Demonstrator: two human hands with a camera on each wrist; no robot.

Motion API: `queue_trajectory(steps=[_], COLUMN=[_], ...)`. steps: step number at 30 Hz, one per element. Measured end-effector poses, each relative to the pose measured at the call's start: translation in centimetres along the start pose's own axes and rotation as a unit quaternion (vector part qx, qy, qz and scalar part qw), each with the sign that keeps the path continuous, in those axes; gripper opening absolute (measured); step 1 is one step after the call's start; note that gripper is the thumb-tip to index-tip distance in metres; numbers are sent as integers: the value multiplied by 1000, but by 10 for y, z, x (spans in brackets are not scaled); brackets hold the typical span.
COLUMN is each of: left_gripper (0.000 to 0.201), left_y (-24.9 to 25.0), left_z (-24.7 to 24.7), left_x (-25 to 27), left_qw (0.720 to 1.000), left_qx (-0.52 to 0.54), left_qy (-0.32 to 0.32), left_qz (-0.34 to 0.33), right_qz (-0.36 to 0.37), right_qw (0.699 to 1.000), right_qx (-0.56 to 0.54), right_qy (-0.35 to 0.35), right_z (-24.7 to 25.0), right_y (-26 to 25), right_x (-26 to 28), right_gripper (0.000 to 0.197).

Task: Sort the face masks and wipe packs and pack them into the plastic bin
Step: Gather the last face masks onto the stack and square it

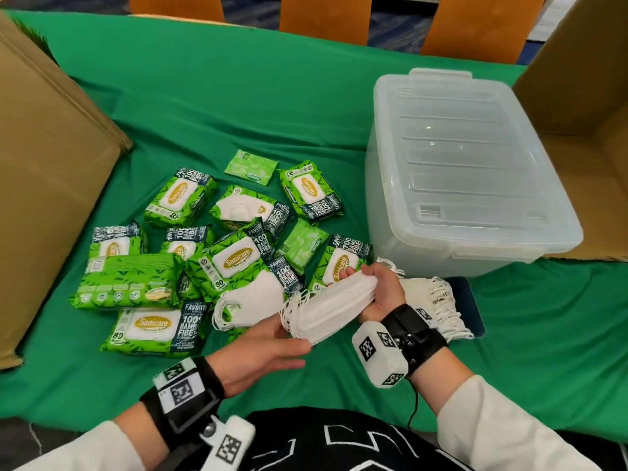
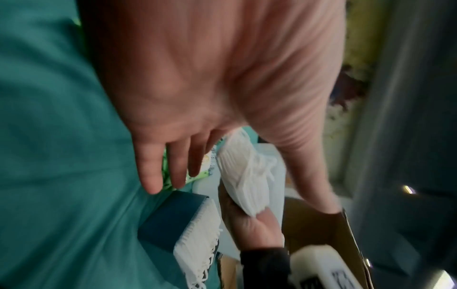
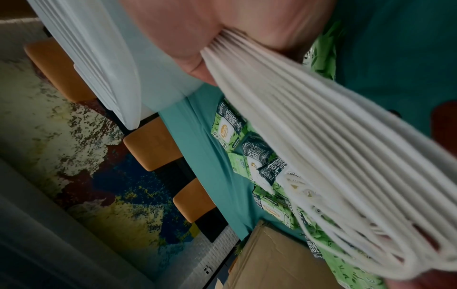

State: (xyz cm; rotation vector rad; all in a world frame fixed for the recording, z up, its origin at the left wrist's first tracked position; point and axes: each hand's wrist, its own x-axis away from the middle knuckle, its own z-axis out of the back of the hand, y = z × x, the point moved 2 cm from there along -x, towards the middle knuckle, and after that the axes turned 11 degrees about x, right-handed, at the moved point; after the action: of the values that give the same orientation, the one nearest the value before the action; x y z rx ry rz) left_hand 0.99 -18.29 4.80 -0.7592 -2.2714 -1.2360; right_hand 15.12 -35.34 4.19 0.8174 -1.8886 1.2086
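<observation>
My right hand [image 1: 360,280] grips one end of a thick stack of white face masks [image 1: 334,305], held just above the green cloth in front of me. The stack's ear-loop end lies against my left hand [image 1: 285,343], whose fingers [image 2: 150,172] are straight and spread. In the right wrist view the stack [image 3: 321,140] fans out from my right hand's grip. A second mask stack [image 1: 430,300] lies on a dark blue box [image 1: 467,300] behind my right wrist. Several green wipe packs [image 1: 234,263] are scattered at centre left, with loose masks [image 1: 258,297] among them. The clear plastic bin [image 1: 458,164] has its lid on.
A large cardboard box [image 1: 44,185] stands at the left and an open one [image 1: 584,107] at the right behind the bin. Orange chair backs [image 1: 323,15] line the table's far edge. Green cloth [image 1: 221,96] covers the table.
</observation>
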Motion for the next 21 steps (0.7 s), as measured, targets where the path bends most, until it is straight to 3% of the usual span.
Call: queue_trajectory(steps=[3,6,8,13,16,19,21], left_gripper=[68,54,43,56,67,72,64], left_y=[9,13,15,16,17,18,20], left_z=[-19,-14,-11,-20,-23,-24,-27], left_x=[-13,-32,-41,-49,-54,-55,-53], left_qw=[996,990,987,967,945,963,991], left_qx=[-70,-49,-68,-244,-316,-259,-129], left_qy=[44,124,126,32,29,33,2], left_qz=[-37,-55,-73,-73,-84,-74,-34], right_qz=[24,63,87,77,58,41,29], right_qw=[1000,998,996,997,998,998,997], right_qx=[0,10,16,25,27,33,37], right_qy=[17,18,10,-12,-10,-29,-53], right_z=[-5,-6,-6,-5,-3,-2,-2], right_y=[1,-2,-3,2,5,8,7], right_x=[-5,-1,3,0,-2,-1,0], right_gripper=[9,11,12,15,17,14,12])
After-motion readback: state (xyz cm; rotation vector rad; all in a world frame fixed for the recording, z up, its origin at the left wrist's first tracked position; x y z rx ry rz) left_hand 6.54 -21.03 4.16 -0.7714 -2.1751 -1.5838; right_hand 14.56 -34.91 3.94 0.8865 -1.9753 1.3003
